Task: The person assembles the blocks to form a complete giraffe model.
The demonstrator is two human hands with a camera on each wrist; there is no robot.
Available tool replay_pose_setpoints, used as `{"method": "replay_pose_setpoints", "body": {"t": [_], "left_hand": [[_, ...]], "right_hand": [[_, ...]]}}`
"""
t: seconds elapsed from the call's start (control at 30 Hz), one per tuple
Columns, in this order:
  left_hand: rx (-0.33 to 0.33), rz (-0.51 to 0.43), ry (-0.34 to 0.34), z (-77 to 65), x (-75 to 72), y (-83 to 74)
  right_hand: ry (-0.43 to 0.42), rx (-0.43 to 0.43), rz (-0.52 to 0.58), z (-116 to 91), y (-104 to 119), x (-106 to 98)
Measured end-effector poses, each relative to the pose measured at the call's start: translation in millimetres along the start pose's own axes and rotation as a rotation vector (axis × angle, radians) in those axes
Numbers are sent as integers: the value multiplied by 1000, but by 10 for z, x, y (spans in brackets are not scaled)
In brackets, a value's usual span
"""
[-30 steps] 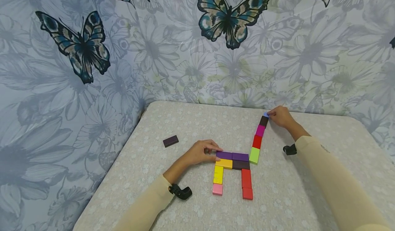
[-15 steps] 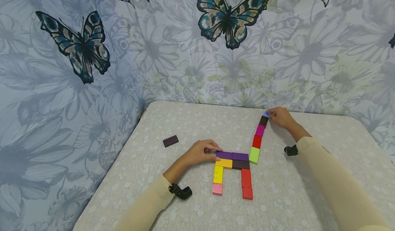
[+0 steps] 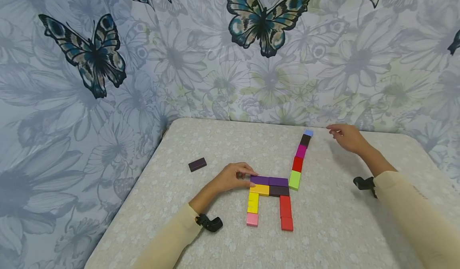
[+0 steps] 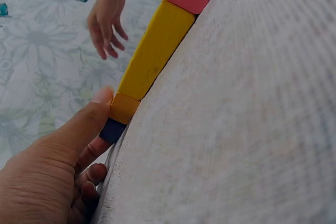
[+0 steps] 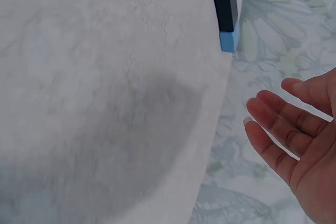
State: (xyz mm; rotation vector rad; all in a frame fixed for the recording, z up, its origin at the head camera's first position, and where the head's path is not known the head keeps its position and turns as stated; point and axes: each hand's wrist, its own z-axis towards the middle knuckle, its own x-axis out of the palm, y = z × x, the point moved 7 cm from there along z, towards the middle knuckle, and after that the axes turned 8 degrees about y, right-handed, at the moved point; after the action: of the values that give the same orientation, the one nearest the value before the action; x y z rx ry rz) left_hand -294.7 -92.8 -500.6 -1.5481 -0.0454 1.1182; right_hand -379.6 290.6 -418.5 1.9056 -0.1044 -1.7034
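My left hand (image 3: 230, 177) pinches the left end of a purple block (image 3: 259, 180) and an orange-yellow block (image 3: 259, 190) in front of it, thumb against the orange-yellow one. A second purple block (image 3: 278, 182) and a dark block (image 3: 278, 191) continue these two rows. Below hang two legs: yellow (image 3: 253, 203) with pink (image 3: 252, 220), and two red blocks (image 3: 285, 207). From the right corner a slanting line climbs from a lime block (image 3: 294, 180) to a light blue block (image 3: 308, 133). Right of that end, my right hand (image 3: 348, 138) hovers with loosely bent fingers, holding nothing.
A loose dark block (image 3: 197, 164) lies alone on the left of the cloth-covered table (image 3: 323, 229). The table's far edge meets a wall covering (image 3: 201, 81) printed with butterflies, close behind the light blue block.
My right hand has let go of the light blue block and moved away to the right. The left hand stays at the purple and orange-yellow blocks; the blocks keep their arrangement.
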Motion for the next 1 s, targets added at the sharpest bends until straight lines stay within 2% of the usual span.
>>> {"method": "replay_pose_setpoints", "body": {"t": [0.23, 0.6, 0.77, 1.0], "left_hand": [[-7, 3, 2, -1, 5, 27], [0, -10, -6, 8, 0, 25], [-15, -17, -3, 7, 14, 36], [-28, -24, -2, 11, 8, 25]], "right_hand": [[-13, 5, -37, -386, -21, -149], [-4, 31, -160, -967, -35, -173], [27, 84, -183, -1226, -118, -114], [119, 189, -177, -1517, -306, -37]]}}
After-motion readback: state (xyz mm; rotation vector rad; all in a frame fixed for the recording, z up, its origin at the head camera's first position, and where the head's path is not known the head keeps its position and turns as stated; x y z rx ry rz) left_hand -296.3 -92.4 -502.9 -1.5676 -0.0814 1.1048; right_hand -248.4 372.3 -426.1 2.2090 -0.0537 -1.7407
